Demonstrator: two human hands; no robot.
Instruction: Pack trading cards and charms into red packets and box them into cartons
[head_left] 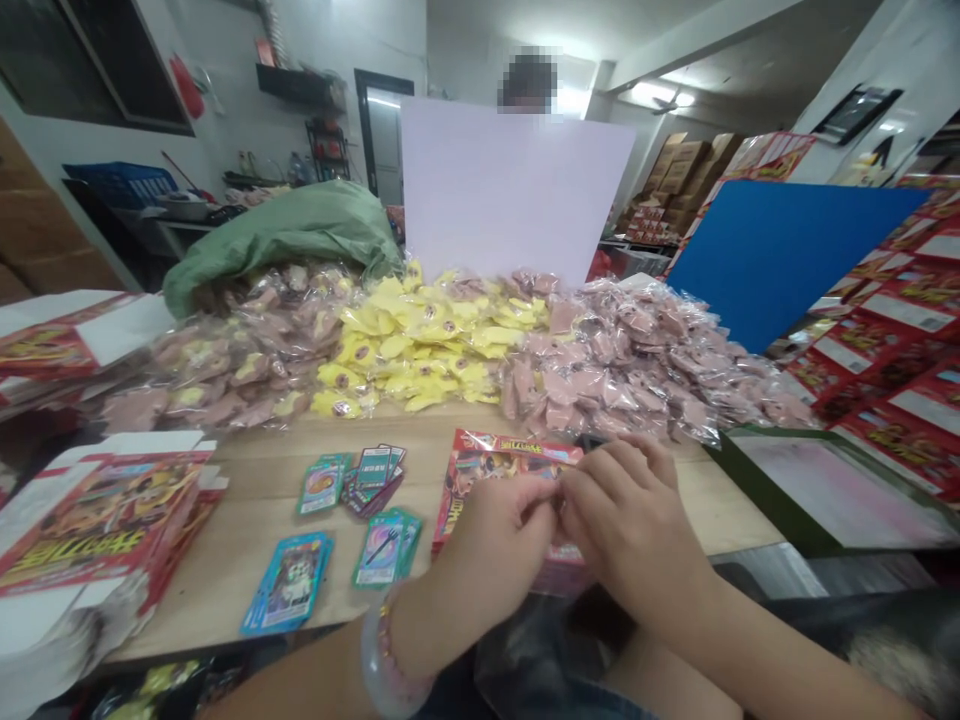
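A red printed cardboard box (472,462) with yellow lettering lies on the wooden table in front of me. Over its right part, my left hand (499,540) and my right hand (626,520) meet with fingers curled inward. Both are closed in a pinch, and whatever they hold between them is hidden. A small dark object (591,440) shows just behind my right fingers. Left of the box are a green-edged card stack (324,484), fanned cards (375,478), cards with a dark stick picture (386,548) and a blue card stack (289,582).
Bagged yellow pieces (420,345) and bagged pinkish pieces (615,355) are heaped along the back, beside a green sack (292,230). Flattened red boxes (105,510) are stacked at left. A green-rimmed tray (840,490) lies at right. A person (527,85) is behind a pale board (510,190).
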